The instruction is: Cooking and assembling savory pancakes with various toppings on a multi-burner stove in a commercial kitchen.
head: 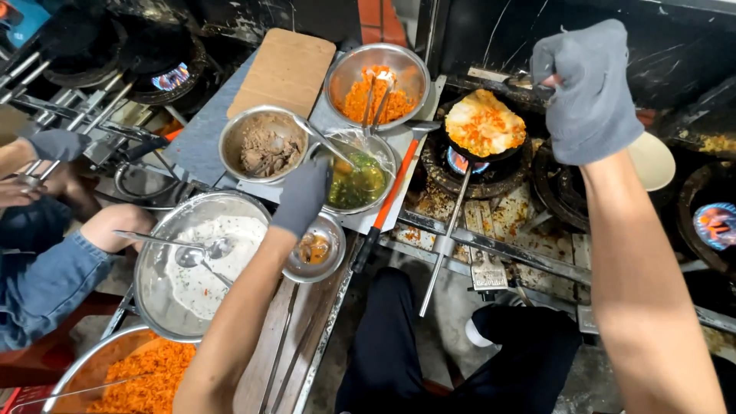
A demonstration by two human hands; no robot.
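Street-kitchen tabletop (201, 138): left hand (303, 195) closed around spoon (326, 142) beside green sauce bowl (356, 184); right hand (590, 92) gripping pan (484, 126) over flame, right of bowl. Risk: tilted pan spilling, burns.

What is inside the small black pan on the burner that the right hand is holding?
The small black pan holds a round yellow-and-orange egg-like patty that fills it, hiding the pan's base. The gloved right hand grips the handle, covering it. Blue flame shows beneath.
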